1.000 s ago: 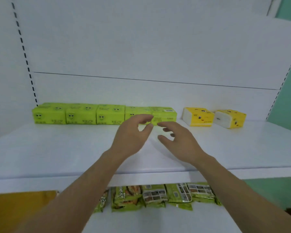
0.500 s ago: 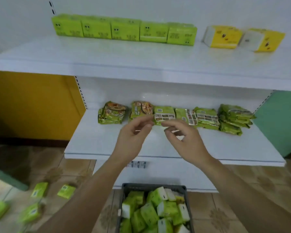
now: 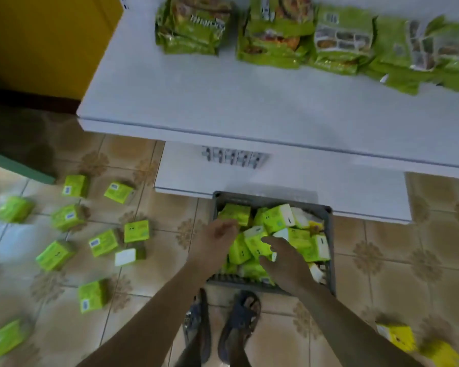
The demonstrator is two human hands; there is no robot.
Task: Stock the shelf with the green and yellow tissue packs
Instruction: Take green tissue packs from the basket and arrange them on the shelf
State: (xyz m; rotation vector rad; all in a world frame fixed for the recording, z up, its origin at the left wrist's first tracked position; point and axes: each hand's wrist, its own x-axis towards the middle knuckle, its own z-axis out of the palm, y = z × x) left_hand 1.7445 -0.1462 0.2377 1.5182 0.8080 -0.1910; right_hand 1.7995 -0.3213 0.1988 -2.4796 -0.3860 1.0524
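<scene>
A grey basket [image 3: 270,201] on the floor below the shelf holds several green tissue packs [image 3: 278,219]. Both my hands reach down into it. My left hand [image 3: 214,242] hangs over the basket's left side, fingers loosely curled near a green pack [image 3: 235,213]; no grip shows. My right hand [image 3: 282,259] lies with spread fingers on the packs in the middle of the basket. Several more green packs [image 3: 135,230] lie scattered on the tiled floor to the left. Yellow packs [image 3: 398,337] lie on the floor at the lower right.
The white lower shelf [image 3: 223,102] juts out above the basket and carries green snack bags [image 3: 276,35] along its back. My sandalled feet [image 3: 239,321] stand just in front of the basket. A yellow panel [image 3: 45,41] is at the upper left.
My view dropped from the upper shelf with its row of packs down to the floor. Both hands went from shelf height down into the basket.
</scene>
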